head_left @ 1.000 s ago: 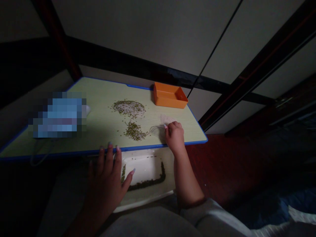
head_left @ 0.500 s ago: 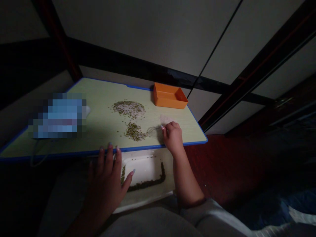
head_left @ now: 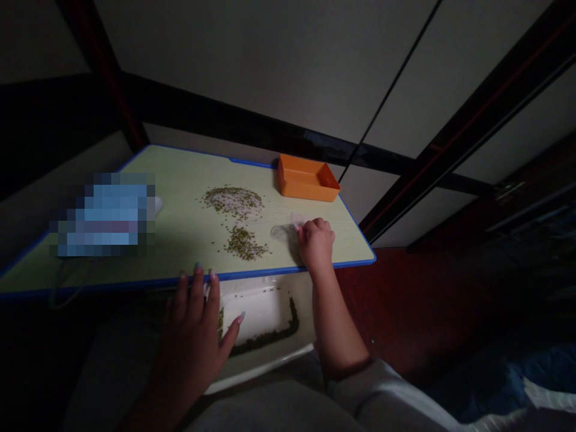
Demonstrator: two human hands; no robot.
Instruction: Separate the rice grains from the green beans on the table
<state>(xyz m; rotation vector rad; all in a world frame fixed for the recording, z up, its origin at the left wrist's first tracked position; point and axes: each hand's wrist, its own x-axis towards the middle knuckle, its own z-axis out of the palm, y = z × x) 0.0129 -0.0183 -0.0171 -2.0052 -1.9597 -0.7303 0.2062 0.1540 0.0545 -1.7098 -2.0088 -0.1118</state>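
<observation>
My right hand [head_left: 317, 245] is closed, its thumb and fingers pinching a thin, see-through curved piece [head_left: 279, 231] just over the pale tabletop [head_left: 180, 240]. What exactly that piece is, I cannot tell. Left of it lies a small heap of greenish seeds or beans [head_left: 244, 243]. Behind that heap spreads a second pile [head_left: 234, 201], where green ones mix with whitish grains. At the table's front edge, my left hand [head_left: 193, 324] has its fingers spread and holds nothing. Below the edge, a white basin [head_left: 261, 366] has dark green bits along its inner sides.
An orange open box [head_left: 308, 180] stands at the back right of the table. Some whitish grains [head_left: 297, 217] lie just beyond my right hand. A blurred-out blue item [head_left: 108, 216] is on the left side. Pale panels rise behind the table.
The see-through piece has moved away from the nearer heap, back and to the right, with my right hand still holding it. My left hand stays in about the same place.
</observation>
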